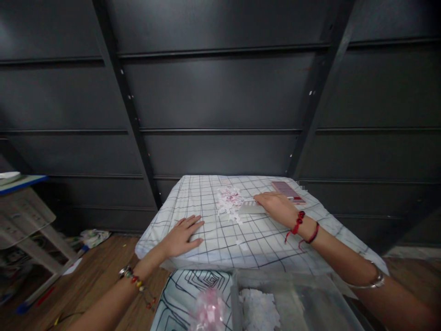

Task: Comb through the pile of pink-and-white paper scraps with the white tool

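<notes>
My left hand (184, 235) lies flat on the white grid-patterned cloth (213, 248), fingers spread, holding nothing. At the right, my right hand (277, 208) curls over the right end of a pale oblong piece (251, 208); its fingers partly hide it. A thin stick with a red end (294, 198) shows beside that hand; whether the hand grips it too, I cannot tell. Left of the piece lies a loose heap of small white and pink paper scraps (229, 197). A pink panelled flat item (284, 187) lies behind my right hand.
In front of me stands a clear plastic bin (234, 301) with white paper pieces (259, 309) inside. Left of it, a pink item in clear plastic (209, 309) sits on a patterned cloth (179, 292). A blue-edged side table (24, 184) is at far left; a dark panelled wall (217, 92) stands behind.
</notes>
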Action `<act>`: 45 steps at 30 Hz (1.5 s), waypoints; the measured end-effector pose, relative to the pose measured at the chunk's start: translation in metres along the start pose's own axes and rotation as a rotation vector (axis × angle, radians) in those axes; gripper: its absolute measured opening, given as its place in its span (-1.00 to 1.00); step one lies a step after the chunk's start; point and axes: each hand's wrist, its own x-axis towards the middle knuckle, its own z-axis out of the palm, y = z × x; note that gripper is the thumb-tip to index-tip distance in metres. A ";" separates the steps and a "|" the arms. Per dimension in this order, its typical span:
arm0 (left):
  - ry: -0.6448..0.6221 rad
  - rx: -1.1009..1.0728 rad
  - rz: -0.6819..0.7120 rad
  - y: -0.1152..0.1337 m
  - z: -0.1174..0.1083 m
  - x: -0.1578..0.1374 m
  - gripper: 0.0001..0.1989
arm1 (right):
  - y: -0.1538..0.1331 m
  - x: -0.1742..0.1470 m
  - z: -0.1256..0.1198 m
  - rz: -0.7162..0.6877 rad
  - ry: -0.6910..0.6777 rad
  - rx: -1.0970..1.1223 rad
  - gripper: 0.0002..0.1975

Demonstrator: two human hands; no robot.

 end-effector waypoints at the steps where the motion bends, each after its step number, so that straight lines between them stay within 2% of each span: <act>1: -0.005 0.002 -0.003 0.001 -0.001 0.000 -0.47 | 0.000 0.001 0.002 0.004 -0.002 0.000 -0.82; 7: -0.028 0.016 -0.016 0.002 -0.003 0.000 -0.47 | 0.004 -0.002 0.004 0.066 -0.005 -0.014 -0.81; 17: 0.009 -0.034 0.006 0.000 0.000 0.001 -0.48 | 0.007 -0.007 0.003 0.088 -0.016 -0.009 -0.81; 25: -0.006 -0.023 -0.006 0.000 0.000 0.001 -0.47 | -0.008 -0.006 -0.001 0.020 -0.018 0.034 -0.80; 45: 0.020 -0.042 0.003 -0.001 0.000 0.000 -0.48 | -0.008 0.001 -0.018 0.023 -0.029 0.016 -0.82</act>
